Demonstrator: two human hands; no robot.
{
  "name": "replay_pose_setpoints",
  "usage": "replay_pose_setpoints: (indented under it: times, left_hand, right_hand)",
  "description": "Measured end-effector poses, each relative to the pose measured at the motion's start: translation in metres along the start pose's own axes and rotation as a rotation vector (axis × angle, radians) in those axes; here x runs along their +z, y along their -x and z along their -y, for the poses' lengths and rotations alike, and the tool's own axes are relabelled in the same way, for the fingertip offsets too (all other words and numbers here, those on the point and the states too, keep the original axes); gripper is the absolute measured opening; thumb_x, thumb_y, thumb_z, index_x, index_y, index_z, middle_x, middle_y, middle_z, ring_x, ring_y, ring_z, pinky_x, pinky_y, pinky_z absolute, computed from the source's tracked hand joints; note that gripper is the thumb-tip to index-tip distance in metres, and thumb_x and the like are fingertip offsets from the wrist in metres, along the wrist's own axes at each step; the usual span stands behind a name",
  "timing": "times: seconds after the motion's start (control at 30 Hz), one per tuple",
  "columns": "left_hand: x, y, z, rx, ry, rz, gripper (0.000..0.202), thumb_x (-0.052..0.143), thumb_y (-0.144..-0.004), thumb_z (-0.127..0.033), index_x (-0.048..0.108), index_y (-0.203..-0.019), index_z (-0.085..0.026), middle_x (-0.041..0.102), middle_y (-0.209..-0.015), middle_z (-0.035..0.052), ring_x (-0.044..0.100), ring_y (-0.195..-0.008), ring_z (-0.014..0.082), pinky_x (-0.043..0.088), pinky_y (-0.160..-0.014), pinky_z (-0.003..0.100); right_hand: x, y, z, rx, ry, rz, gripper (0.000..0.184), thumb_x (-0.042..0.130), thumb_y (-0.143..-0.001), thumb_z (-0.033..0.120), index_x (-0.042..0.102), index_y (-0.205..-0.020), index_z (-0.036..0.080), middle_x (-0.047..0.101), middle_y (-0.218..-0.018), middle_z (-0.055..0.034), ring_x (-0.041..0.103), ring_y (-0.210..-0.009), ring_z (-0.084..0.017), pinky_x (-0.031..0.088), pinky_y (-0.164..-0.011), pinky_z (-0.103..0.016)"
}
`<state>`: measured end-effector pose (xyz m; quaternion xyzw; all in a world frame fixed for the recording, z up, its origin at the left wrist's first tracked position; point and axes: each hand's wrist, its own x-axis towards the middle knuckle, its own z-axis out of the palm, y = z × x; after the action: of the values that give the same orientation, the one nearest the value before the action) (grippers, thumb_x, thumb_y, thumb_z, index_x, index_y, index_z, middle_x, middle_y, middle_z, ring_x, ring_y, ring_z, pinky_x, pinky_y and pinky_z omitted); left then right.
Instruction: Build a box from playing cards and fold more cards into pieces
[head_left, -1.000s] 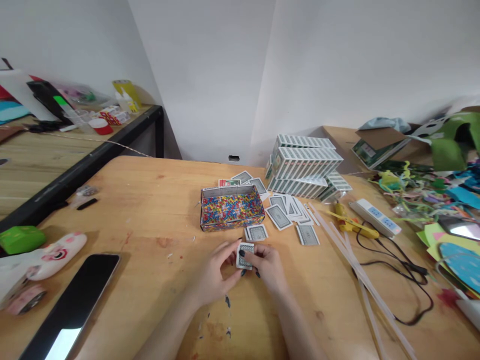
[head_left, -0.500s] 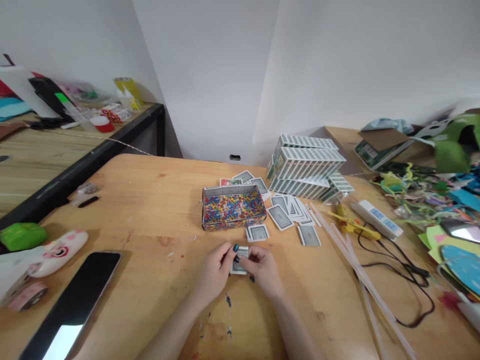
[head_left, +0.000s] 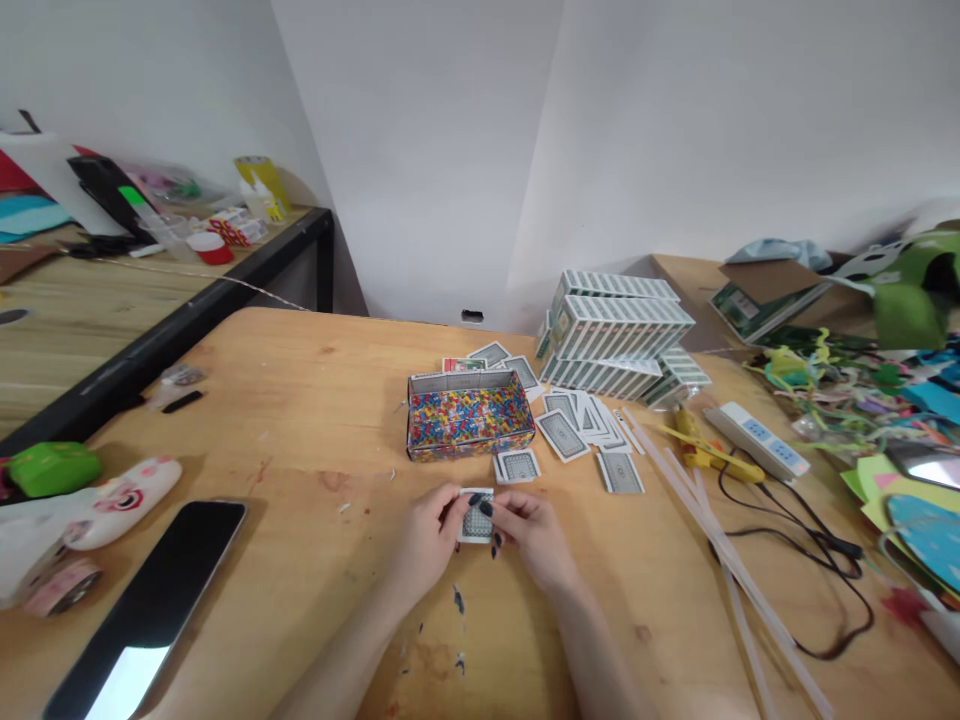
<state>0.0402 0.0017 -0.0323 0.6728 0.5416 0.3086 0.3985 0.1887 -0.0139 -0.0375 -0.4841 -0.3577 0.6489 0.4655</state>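
Note:
Between my two hands is a playing card (head_left: 475,527), its grey patterned back facing up; whether more cards lie under it I cannot tell. My left hand (head_left: 430,535) pinches its left edge, and my right hand (head_left: 534,535) grips its right side with thumb on top. Just beyond my fingers lies a small pile of cards (head_left: 519,465). Behind that stands an open box (head_left: 469,420) with a colourful patterned lining. More loose playing cards (head_left: 562,435) are spread to the box's right, with a single card (head_left: 621,472) nearer me.
Striped card cartons (head_left: 622,330) are stacked at the back right. A yellow glue gun (head_left: 705,450), a power strip (head_left: 759,440), a black cable and clear glue sticks (head_left: 712,540) lie on the right. At left are a phone (head_left: 150,610) and a white plush-like item (head_left: 124,503).
My right fingers have shifted slightly on the card, showing more of its back. Both hands still hold it in nearly the same place, and the view has moved slightly.

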Motion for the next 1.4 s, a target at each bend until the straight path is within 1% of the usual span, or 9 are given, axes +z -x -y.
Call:
replay_pose_setpoints:
  times: [0.27, 0.4, 0.6, 0.8, 0.9, 1.03, 1.17, 1.27, 1.4]
  left_hand:
    - [0.000, 0.000, -0.001, -0.040, 0.077, 0.022, 0.026, 0.043, -0.082, -0.035, 0.059, -0.075, -0.016, 0.059, -0.058, -0.0001, 0.054, -0.050, 0.0124, 0.038, -0.049, 0.021]
    - [0.000, 0.000, -0.001, -0.046, 0.097, 0.035, 0.027, 0.042, -0.083, -0.035, 0.059, -0.076, -0.016, 0.059, -0.058, -0.0002, 0.054, -0.051, 0.0119, 0.038, -0.049, 0.020]
    - [0.002, 0.000, 0.003, -0.022, 0.099, 0.028, 0.030, 0.042, -0.083, -0.037, 0.053, -0.064, -0.016, 0.049, -0.053, -0.0031, 0.045, -0.049, 0.0098, 0.034, -0.048, 0.018]
    - [0.001, -0.001, 0.002, -0.030, 0.172, 0.057, 0.031, 0.042, -0.083, -0.037, 0.051, -0.062, -0.015, 0.045, -0.055, -0.0037, 0.041, -0.051, 0.0088, 0.032, -0.048, 0.017]
    - [0.002, -0.001, 0.002, -0.049, 0.228, 0.037, 0.031, 0.044, -0.082, -0.038, 0.050, -0.060, -0.016, 0.042, -0.053, -0.0045, 0.039, -0.051, 0.0086, 0.031, -0.047, 0.017]
    - [0.003, -0.001, 0.003, -0.050, 0.303, -0.023, 0.028, 0.045, -0.081, -0.037, 0.049, -0.063, -0.016, 0.044, -0.057, -0.0040, 0.042, -0.053, 0.0090, 0.035, -0.048, 0.017]
    - [0.003, -0.001, 0.004, -0.061, 0.328, -0.022, 0.027, 0.045, -0.082, -0.038, 0.051, -0.066, -0.016, 0.048, -0.057, -0.0038, 0.045, -0.052, 0.0094, 0.037, -0.048, 0.017]
    - [0.003, 0.000, 0.002, -0.045, 0.279, -0.013, 0.027, 0.044, -0.082, -0.037, 0.051, -0.065, -0.017, 0.046, -0.054, -0.0046, 0.044, -0.048, 0.0089, 0.036, -0.046, 0.017]
    - [0.002, 0.001, -0.001, 0.006, 0.197, -0.039, 0.029, 0.044, -0.082, -0.035, 0.049, -0.061, -0.017, 0.044, -0.051, -0.0049, 0.042, -0.046, 0.0085, 0.034, -0.046, 0.018]
  right_hand:
    - [0.000, 0.000, 0.001, 0.005, -0.016, -0.007, 0.027, 0.069, -0.063, 0.039, 0.061, -0.059, 0.014, 0.052, -0.042, 0.0037, 0.044, -0.037, -0.008, 0.038, -0.038, -0.020]
    - [0.000, 0.000, 0.000, -0.001, -0.013, -0.026, 0.026, 0.070, -0.063, 0.037, 0.061, -0.058, 0.014, 0.052, -0.041, 0.0040, 0.044, -0.036, -0.007, 0.037, -0.037, -0.019]
    - [0.000, -0.001, -0.003, -0.007, -0.034, -0.051, 0.025, 0.070, -0.062, 0.036, 0.061, -0.058, 0.013, 0.051, -0.042, 0.0042, 0.042, -0.036, -0.007, 0.036, -0.035, -0.018]
    - [0.002, 0.000, -0.003, -0.021, -0.019, -0.082, 0.024, 0.069, -0.064, 0.034, 0.059, -0.056, 0.013, 0.050, -0.043, 0.0042, 0.040, -0.037, -0.005, 0.031, -0.036, -0.017]
    - [0.004, 0.001, -0.001, -0.035, -0.002, -0.083, 0.026, 0.068, -0.065, 0.036, 0.058, -0.058, 0.014, 0.049, -0.045, 0.0047, 0.039, -0.038, -0.005, 0.031, -0.037, -0.018]
    - [0.009, 0.002, 0.000, -0.089, 0.090, -0.061, 0.030, 0.060, -0.073, 0.043, 0.055, -0.064, 0.015, 0.044, -0.046, 0.0063, 0.037, -0.039, -0.005, 0.031, -0.038, -0.017]
    - [0.015, 0.004, -0.001, -0.084, 0.178, 0.019, 0.037, 0.046, -0.080, 0.050, 0.052, -0.064, 0.016, 0.045, -0.045, 0.0058, 0.036, -0.036, -0.006, 0.029, -0.036, -0.017]
    - [0.017, 0.004, -0.002, -0.060, 0.204, 0.068, 0.043, 0.040, -0.081, 0.054, 0.051, -0.063, 0.016, 0.049, -0.044, 0.0043, 0.037, -0.032, -0.005, 0.028, -0.033, -0.018]
    - [0.018, 0.004, -0.002, -0.027, 0.176, 0.089, 0.045, 0.041, -0.079, 0.056, 0.049, -0.061, 0.017, 0.052, -0.041, 0.0036, 0.038, -0.028, -0.005, 0.028, -0.030, -0.017]
